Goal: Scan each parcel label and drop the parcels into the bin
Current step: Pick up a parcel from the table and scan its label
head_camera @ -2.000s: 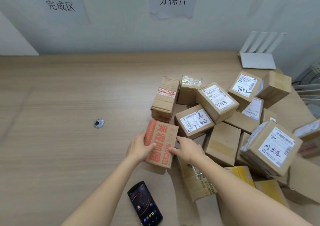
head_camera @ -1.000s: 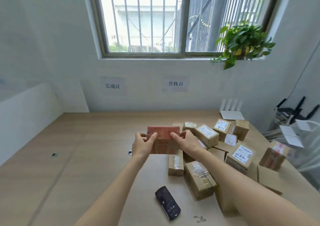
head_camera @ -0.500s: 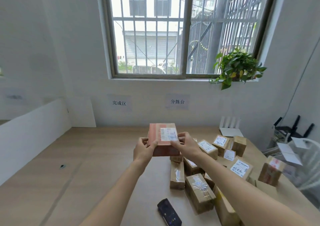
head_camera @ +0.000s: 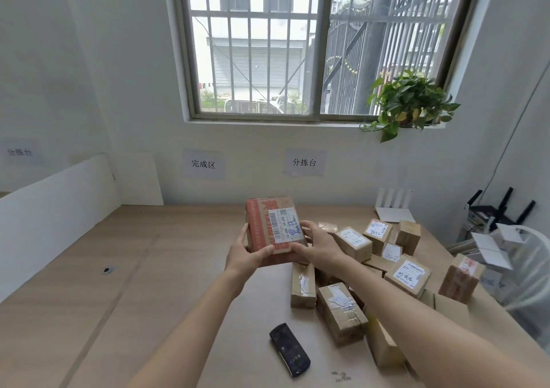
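Both hands hold the red parcel (head_camera: 275,232) up above the counter (head_camera: 178,283), label (head_camera: 284,225) facing the person, long axis upright. The left hand (head_camera: 247,253) grips its lower left edge, the right hand (head_camera: 320,246) its right side. The scanner (head_camera: 289,349) lies on the counter below the parcel, nearer the right hand, which probably must let go to reach it.

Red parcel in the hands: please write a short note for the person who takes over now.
Left hand and right hand both hold the red parcel above the table, its white label facing the camera. The black scanner lies on the table, untouched. The other parcels are piled at the right. No bin is in view. Left: scan this label, drop the parcel, then do the pile.
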